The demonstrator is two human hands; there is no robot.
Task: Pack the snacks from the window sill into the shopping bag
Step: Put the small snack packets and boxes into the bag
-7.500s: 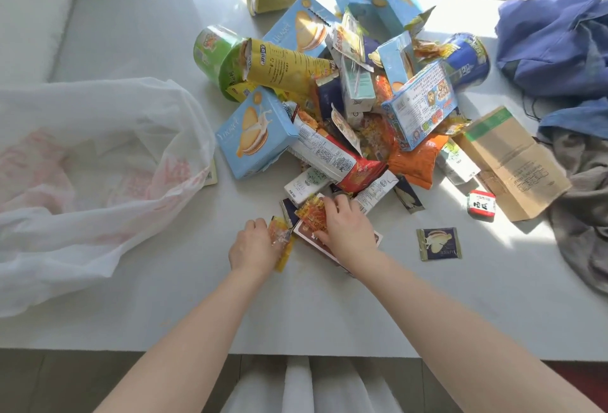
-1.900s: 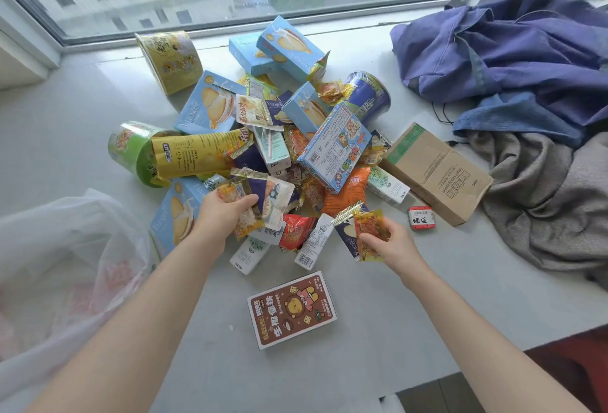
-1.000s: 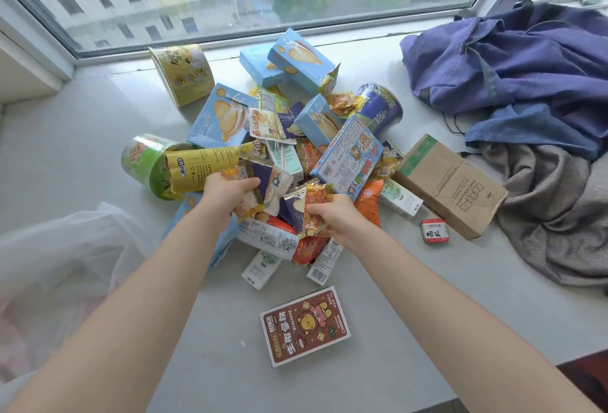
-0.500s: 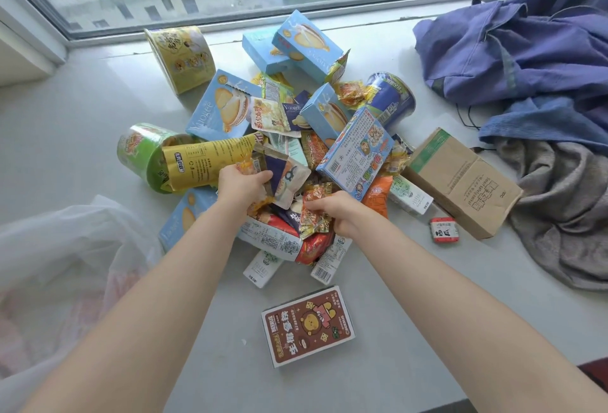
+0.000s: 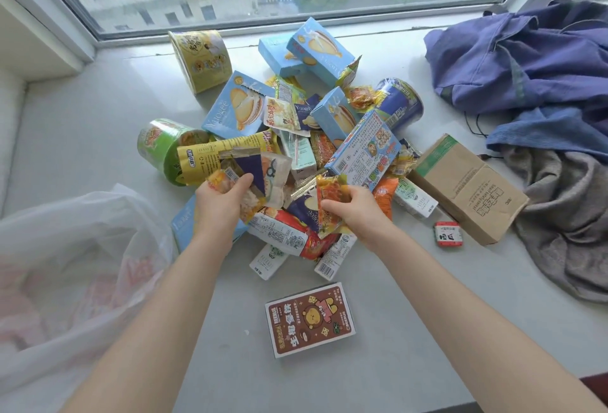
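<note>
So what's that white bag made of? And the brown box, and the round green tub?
The bag looks like thin plastic film: milky, half see-through, crinkled and slumped. The brown box looks like cardboard: matt, dull brown, with folded flaps. The green tub wears a glossy printed wrap that catches light; paper or plastic underneath, I cannot tell.

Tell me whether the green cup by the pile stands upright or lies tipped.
Tipped: the green cup lies on its side, partly under the yellow packet.
</note>
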